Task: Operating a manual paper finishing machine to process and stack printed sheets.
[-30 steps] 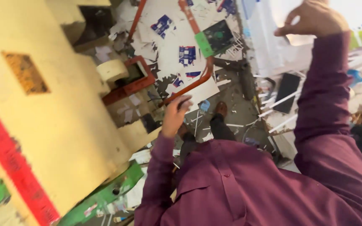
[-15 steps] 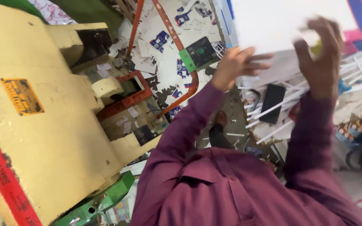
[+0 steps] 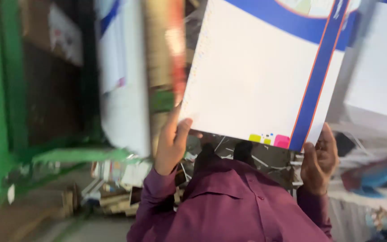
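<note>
Gripping big white printed sheet [image 3: 256, 76] at near edge, left hand [image 3: 172, 145] and right hand [image 3: 320, 159] clamped on opposite corners, keeping it flat, raised, clear of scrap pile [image 3: 113, 188] below left.

Single head cam, tilted, looks down close at printed sheet [image 3: 256, 76] w/ hands under it
</note>
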